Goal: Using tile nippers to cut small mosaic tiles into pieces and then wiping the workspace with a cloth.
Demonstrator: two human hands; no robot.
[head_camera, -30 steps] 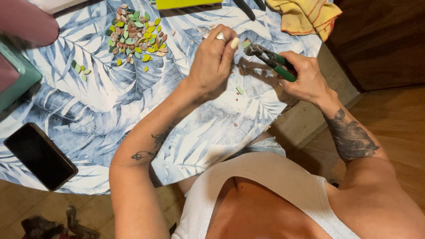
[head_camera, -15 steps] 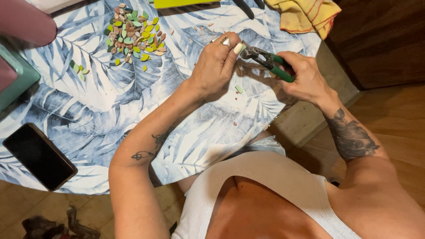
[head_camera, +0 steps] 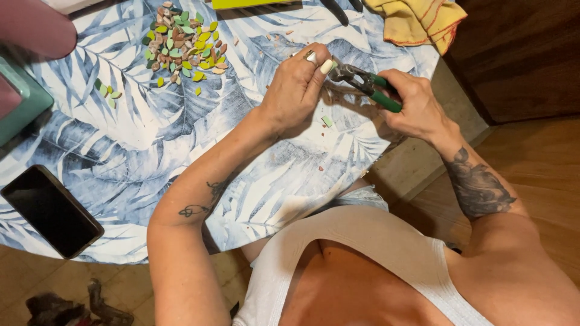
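Round table point(head_camera: 151, 157) under hands, blue-white leaf-print cloth over it. Wooden floor point(head_camera: 544, 163) to right of hands. Dark wooden cabinet point(head_camera: 519, 54) beyond right hand. Warm, even light.

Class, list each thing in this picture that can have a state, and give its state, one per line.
Green-handled metal nippers: gripped in right hand, head at left hand's fingers.
Black flat phone: screen dark, lying flat.
Pile of coloured tile pieces: loose, untouched.
Yellow cloth: crumpled.
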